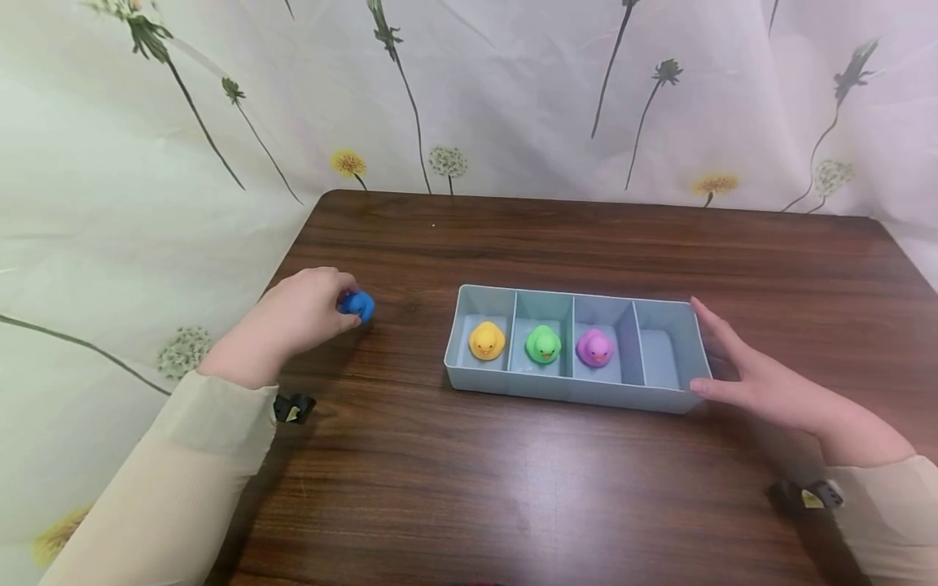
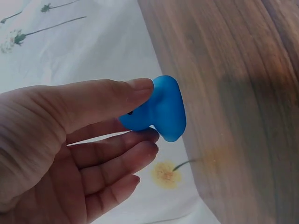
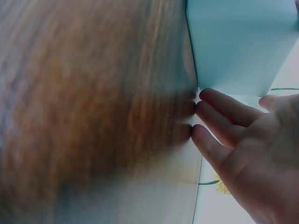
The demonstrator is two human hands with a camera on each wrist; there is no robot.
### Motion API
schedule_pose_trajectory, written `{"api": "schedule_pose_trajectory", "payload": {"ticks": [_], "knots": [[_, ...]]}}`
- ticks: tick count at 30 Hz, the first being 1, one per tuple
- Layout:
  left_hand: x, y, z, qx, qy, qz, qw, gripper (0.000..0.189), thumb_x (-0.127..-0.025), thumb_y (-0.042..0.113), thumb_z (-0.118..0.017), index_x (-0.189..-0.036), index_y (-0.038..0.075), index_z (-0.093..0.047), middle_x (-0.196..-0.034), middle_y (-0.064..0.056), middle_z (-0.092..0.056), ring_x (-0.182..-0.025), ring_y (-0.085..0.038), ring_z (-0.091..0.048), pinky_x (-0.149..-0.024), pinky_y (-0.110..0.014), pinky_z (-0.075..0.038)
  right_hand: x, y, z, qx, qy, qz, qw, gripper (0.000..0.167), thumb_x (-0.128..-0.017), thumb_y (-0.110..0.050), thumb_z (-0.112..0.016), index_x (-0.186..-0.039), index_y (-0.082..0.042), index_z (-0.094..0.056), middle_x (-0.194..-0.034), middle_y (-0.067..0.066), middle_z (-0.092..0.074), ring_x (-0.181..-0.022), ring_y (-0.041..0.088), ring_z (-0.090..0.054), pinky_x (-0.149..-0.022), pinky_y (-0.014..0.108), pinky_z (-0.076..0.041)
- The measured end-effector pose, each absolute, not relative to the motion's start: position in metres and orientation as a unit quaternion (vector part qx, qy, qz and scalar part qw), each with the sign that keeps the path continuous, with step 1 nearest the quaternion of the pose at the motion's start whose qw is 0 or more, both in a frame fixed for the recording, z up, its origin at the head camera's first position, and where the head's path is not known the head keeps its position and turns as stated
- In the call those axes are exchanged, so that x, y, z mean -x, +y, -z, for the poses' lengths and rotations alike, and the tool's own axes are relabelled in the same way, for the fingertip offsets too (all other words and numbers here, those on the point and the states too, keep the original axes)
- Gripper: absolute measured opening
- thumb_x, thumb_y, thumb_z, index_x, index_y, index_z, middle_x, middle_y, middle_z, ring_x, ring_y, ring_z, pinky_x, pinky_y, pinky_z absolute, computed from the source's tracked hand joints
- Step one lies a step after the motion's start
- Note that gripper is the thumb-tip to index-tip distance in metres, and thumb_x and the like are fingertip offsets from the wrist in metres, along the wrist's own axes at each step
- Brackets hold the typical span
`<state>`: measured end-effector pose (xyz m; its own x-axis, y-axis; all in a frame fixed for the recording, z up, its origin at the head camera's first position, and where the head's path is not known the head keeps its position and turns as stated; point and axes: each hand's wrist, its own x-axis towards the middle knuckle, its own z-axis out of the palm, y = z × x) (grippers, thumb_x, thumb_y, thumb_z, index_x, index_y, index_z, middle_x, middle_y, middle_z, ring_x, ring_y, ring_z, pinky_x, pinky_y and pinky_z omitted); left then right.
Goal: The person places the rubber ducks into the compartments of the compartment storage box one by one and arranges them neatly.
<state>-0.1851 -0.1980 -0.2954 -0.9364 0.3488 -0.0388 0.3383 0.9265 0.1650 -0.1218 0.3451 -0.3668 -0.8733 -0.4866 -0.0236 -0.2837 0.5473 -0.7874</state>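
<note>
My left hand pinches a blue toy duck between thumb and fingers, left of the tray. Part of the duck, including most of its head, is hidden by the thumb. A pale blue tray with a row of compartments sits on the table. In its three left compartments are a yellow duck, a green duck and a purple duck; the rightmost holds nothing. At the tray's right end rests my right hand, thumb at the near corner, forefinger at the far corner, fingers nearly straight.
The dark wooden table runs back to a white cloth printed with dandelions. That cloth also hangs along the left side. A black strap device is at the left wrist, and another at the right.
</note>
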Motion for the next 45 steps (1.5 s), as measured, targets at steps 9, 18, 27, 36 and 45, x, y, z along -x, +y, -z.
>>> {"api": "schedule_pose_trajectory", "payload": {"ticks": [9, 18, 27, 36, 45], "knots": [[0.18, -0.184, 0.283, -0.19, 0.979, -0.077, 0.022, 0.018, -0.087, 0.018, -0.072, -0.099, 0.005, -0.065, -0.079, -0.005, -0.05, -0.073, -0.024, -0.046, -0.064, -0.039, -0.036, 0.123, 0.346, 0.367, 0.209, 0.876, 0.415, 0.128, 0.102, -0.092, -0.01, -0.07, -0.158, -0.037, 0.003, -0.153, 0.03, -0.024, -0.133, 0.051, -0.03, -0.091, 0.005, -0.029], [0.179, -0.172, 0.277, -0.191, 0.978, -0.085, 0.023, 0.014, -0.089, 0.019, -0.071, -0.094, 0.007, -0.065, -0.081, -0.005, -0.051, -0.075, -0.023, -0.048, -0.066, -0.039, -0.036, 0.121, 0.347, 0.368, 0.207, 0.876, 0.417, 0.128, 0.103, -0.091, -0.009, -0.07, -0.158, -0.036, 0.004, -0.152, 0.031, -0.024, -0.133, 0.051, -0.03, -0.09, 0.005, -0.029], [0.178, -0.161, 0.273, -0.205, 0.976, -0.078, -0.006, 0.014, -0.087, 0.019, -0.072, -0.093, 0.008, -0.065, -0.079, -0.004, -0.05, -0.072, -0.023, -0.047, -0.064, -0.038, -0.036, 0.121, 0.347, 0.37, 0.209, 0.873, 0.422, 0.126, 0.104, -0.09, -0.007, -0.071, -0.158, -0.033, 0.004, -0.151, 0.032, -0.024, -0.133, 0.052, -0.032, -0.09, 0.006, -0.031], [0.177, -0.143, 0.263, -0.212, 0.975, -0.073, -0.008, 0.014, -0.089, 0.02, -0.071, -0.093, 0.007, -0.065, -0.08, -0.005, -0.049, -0.072, -0.023, -0.046, -0.063, -0.037, -0.034, 0.12, 0.347, 0.369, 0.202, 0.879, 0.413, 0.126, 0.104, -0.091, -0.009, -0.071, -0.158, -0.034, 0.004, -0.152, 0.032, -0.023, -0.134, 0.053, -0.029, -0.089, 0.004, -0.028], [0.179, -0.129, 0.261, -0.22, 0.972, -0.075, -0.018, 0.022, -0.089, 0.02, -0.072, -0.104, 0.006, -0.068, -0.085, -0.006, -0.054, -0.076, -0.024, -0.049, -0.068, -0.038, -0.038, 0.12, 0.347, 0.368, 0.207, 0.878, 0.412, 0.126, 0.102, -0.091, -0.011, -0.07, -0.158, -0.036, 0.004, -0.152, 0.032, -0.023, -0.134, 0.051, -0.03, -0.09, 0.004, -0.028]]}}
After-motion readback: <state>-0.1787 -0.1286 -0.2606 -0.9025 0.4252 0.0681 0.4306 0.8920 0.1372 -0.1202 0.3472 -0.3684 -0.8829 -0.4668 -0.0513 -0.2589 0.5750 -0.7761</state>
